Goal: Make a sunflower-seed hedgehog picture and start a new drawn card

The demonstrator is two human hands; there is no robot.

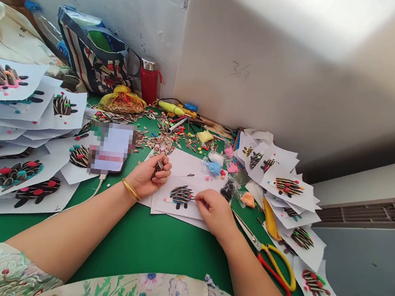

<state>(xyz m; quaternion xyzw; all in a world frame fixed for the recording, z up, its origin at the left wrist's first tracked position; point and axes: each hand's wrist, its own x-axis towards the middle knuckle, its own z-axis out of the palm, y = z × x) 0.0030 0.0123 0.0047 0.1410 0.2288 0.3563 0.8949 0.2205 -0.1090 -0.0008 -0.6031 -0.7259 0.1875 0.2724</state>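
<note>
My left hand [154, 174] is closed round a small bunch of striped sunflower seeds [159, 165], held above the left side of the white paper. On the top sheet of paper [161, 205] lies a hedgehog picture [181, 195] with a back of striped seeds and black clay feet. My right hand [215, 211] pinches at the right edge of this hedgehog; a slim thing that looks like a sunflower seed shows at the fingertips. The fingers partly hide it. One loose seed [191, 175] lies on the paper just above the picture.
Stacked hedgehog pictures stand at left [50, 170] and right [288, 186]. Scissors [264, 249] lie by my right forearm. Loose seeds [165, 140], clay lumps [213, 167], a phone [112, 148] with a cable, a red flask [149, 81] and a striped bag [94, 52] are farther back.
</note>
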